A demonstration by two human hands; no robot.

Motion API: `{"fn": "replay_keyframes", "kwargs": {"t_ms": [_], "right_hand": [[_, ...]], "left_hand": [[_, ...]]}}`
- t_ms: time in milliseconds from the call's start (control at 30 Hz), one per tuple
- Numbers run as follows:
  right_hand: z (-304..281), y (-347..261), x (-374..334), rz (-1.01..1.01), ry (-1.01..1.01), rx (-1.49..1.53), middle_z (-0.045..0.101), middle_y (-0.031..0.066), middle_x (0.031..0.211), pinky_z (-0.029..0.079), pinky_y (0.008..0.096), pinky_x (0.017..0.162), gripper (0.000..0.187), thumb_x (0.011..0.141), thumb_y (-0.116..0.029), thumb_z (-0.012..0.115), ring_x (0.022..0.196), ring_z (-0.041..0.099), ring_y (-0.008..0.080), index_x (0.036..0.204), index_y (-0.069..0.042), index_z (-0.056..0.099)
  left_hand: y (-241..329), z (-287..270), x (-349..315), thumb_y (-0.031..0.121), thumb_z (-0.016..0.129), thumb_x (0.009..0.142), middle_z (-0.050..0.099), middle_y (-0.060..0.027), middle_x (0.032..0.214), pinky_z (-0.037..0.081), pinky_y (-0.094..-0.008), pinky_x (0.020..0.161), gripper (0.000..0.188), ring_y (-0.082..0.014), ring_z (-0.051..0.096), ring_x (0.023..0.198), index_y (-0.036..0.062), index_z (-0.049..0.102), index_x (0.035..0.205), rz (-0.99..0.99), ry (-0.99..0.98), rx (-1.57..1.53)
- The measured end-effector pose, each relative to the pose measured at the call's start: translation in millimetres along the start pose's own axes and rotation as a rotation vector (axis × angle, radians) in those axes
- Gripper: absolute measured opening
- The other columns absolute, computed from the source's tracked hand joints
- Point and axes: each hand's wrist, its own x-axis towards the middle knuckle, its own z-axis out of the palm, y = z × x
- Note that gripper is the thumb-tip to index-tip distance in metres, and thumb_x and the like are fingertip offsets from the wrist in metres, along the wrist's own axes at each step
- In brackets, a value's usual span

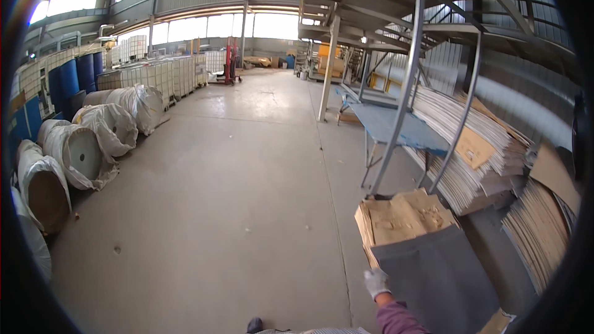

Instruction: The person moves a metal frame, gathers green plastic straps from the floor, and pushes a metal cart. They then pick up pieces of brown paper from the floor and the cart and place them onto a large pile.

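At the left edge of a dark grey sheet (439,278), which lies over the near part of a stack of brown paper (405,218) to our right, we place a gloved right hand (376,283), its fingers too small to tell pinched from flat; our left hand is out of view. The stack's far end lies bare, so we judge it only partly covered. Across the floor (216,179), beyond wrapped rolls (83,156), we see blue drums (69,80) and caged white tanks (182,78), contents indiscernible.
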Motion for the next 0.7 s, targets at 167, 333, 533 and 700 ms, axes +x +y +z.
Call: {"fn": "replay_keyframes", "kwargs": {"t_ms": [167,333,533,700], "right_hand": [[64,85,103,0.510,0.505,0.619,0.049,0.0088,0.057,0.046,0.0453,0.040,0.008,0.084,-0.016,0.053,0.042,0.051,0.0271,0.079,-0.013,0.058],[-66,42,205,0.833,0.507,1.075,0.041,0.0009,0.050,0.036,0.0269,0.029,0.013,0.095,-0.022,0.046,0.036,0.039,0.0131,0.085,-0.015,0.049],[-88,46,433,0.643,0.741,0.348,0.060,0.0206,0.090,0.046,0.0433,0.073,0.024,0.090,-0.028,0.047,0.087,0.060,0.0367,0.097,-0.007,0.056],[-76,63,668,0.387,0.871,0.173,0.047,0.0265,0.133,0.045,0.0416,0.097,0.059,0.087,-0.032,0.055,0.117,0.052,0.0411,0.134,0.001,0.041]], "left_hand": [[424,78,54,0.030,0.063,0.083,0.061,-0.0194,0.118,0.044,-0.0376,0.094,0.049,-0.0280,0.058,0.106,-0.0035,0.056,0.119,0.376,-0.148,-0.134],[798,142,-172,0.027,0.067,0.073,0.066,-0.0174,0.101,0.050,-0.0414,0.085,0.041,-0.0346,0.063,0.097,0.0036,0.063,0.106,1.145,-0.079,-0.171],[997,270,-182,0.010,0.064,0.078,0.064,-0.0183,0.109,0.050,-0.0403,0.084,0.037,-0.0290,0.063,0.097,-0.0041,0.057,0.111,1.321,-0.384,-0.435],[979,244,-130,0.037,0.063,0.080,0.065,-0.0186,0.100,0.047,-0.0419,0.081,0.050,-0.0318,0.061,0.092,0.0026,0.060,0.116,1.153,-0.192,0.174]]}}
